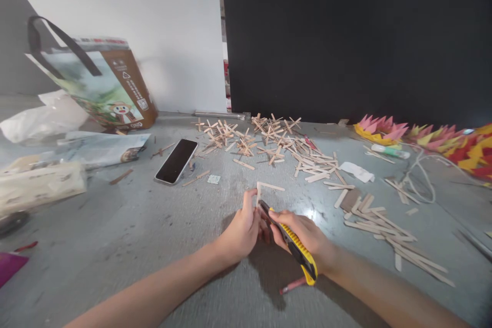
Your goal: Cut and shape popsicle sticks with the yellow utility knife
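Observation:
In the head view, my left hand (243,225) is closed on a wooden craft stick (259,192) that points away from me. My right hand (303,233) grips a yellow and black utility knife (294,243), its front end against or very close to that stick. Another craft stick (273,186) lies crosswise at the held stick's far end; whether the two are joined I cannot tell. Below the knife's rear end a reddish pencil (294,285) rests on the grey table. My left fingertips are partly hidden behind the stick and knife.
Crossed stick pieces (246,141) lie heaped at the back, with loose craft sticks (384,228) to the right. A phone (177,160) is left of centre. A carrier bag (103,87) stands back left; paper crowns (380,130) and a white cable (415,174) are at right.

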### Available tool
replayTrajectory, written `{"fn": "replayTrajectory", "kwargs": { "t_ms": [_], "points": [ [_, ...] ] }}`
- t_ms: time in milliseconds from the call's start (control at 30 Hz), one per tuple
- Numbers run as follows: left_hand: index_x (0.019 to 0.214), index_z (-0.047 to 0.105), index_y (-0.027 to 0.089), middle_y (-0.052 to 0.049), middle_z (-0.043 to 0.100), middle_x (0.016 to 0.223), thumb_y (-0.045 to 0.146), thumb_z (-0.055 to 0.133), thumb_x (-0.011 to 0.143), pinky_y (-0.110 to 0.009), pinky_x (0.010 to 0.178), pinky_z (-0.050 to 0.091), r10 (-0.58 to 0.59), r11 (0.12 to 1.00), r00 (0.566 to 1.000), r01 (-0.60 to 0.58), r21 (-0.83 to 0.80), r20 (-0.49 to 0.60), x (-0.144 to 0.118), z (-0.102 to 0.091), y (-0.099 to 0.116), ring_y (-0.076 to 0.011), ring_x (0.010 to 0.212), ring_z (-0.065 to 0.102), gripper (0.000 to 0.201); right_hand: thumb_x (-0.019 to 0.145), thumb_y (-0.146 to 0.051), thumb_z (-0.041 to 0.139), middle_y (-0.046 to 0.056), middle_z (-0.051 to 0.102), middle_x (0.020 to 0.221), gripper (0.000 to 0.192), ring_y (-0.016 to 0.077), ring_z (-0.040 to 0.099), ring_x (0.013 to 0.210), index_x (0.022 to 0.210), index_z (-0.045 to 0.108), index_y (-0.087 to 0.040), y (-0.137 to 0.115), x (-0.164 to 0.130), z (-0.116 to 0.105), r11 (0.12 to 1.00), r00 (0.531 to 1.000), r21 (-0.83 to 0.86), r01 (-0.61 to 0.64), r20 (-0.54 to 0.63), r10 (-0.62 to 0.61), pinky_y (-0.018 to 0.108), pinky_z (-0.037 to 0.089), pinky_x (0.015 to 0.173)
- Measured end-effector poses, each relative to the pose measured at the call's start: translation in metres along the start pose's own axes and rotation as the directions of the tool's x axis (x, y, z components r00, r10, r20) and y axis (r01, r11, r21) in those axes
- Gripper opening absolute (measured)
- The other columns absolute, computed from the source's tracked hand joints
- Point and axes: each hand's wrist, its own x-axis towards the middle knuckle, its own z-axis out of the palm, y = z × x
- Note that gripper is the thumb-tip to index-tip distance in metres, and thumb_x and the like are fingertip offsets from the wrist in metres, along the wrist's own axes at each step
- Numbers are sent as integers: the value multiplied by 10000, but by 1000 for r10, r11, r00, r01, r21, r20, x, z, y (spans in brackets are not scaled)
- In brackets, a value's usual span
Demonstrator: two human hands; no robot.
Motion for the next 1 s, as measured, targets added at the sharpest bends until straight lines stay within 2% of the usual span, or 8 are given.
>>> {"fn": "replayTrajectory", "kwargs": {
  "t_ms": [167,300,500,567,667,767,833,1000],
  "points": [
    [1337,434,182,12,630,631,405,527,1043,-251,533,440,0,1000,1000,1,28,-7,-1,-1,4,-166,520,622,381,989,-118,624,45,793,1012,529,235,802,858,1473,484,-280,-1,0,1,999,1000,-33,5,-29,-6,341,661,767],
    [1365,395,183,8,635,638,398,486,1061,-260,546,462,1,998,1000,-2,65,26,-1,-1,3,-179,541,637,383,1005,-131,598,38,787,982,492,232,801,843,1460,497,-286,0,-2,2,999,1000,36,-24,-13,24,338,660,739],
    [1379,310,186,3,637,668,479,399,1094,-266,563,503,8,1000,999,-8,10,51,-1,-1,-1,-176,563,647,419,1016,-123,590,33,762,985,525,207,782,838,1492,457,-300,2,-2,2,995,998,74,-60,28,59,321,649,753],
    [1371,289,192,20,625,672,499,389,1094,-253,544,494,4,1000,999,-4,0,44,0,0,-3,-164,549,644,425,1003,-107,600,39,771,1006,546,205,780,847,1500,461,-285,4,-4,2,999,1000,36,-22,9,21,316,644,765],
    [1334,268,221,28,650,727,539,400,1080,-224,477,457,-27,998,1000,27,-60,-4,3,0,-6,-135,487,625,427,959,-104,663,54,796,1041,583,213,787,870,1502,494,-232,6,-10,1,994,992,-76,74,-92,-81,309,639,813],
    [1282,259,238,67,627,687,562,419,1067,-212,445,435,-63,988,997,57,-145,-38,7,-1,-6,-127,439,608,420,939,-105,688,43,805,1011,626,207,788,841,1523,492,-212,7,-14,0,990,989,-76,119,-84,-125,300,639,811],
    [1247,274,239,74,623,675,564,428,1064,-212,462,440,-66,985,997,61,-161,-27,9,-1,-5,-127,458,621,404,946,-109,678,38,804,1010,620,206,790,843,1526,494,-225,7,-14,1,993,992,-58,99,-69,-103,299,642,806],
    [1167,295,234,35,682,738,553,403,1073,-225,501,451,-74,989,997,71,-131,-19,7,0,-5,-118,480,633,350,965,-122,661,53,799,1102,586,213,797,937,1511,497,-261,7,-10,3,997,993,-73,15,-120,-24,290,648,841]
  ]
}}
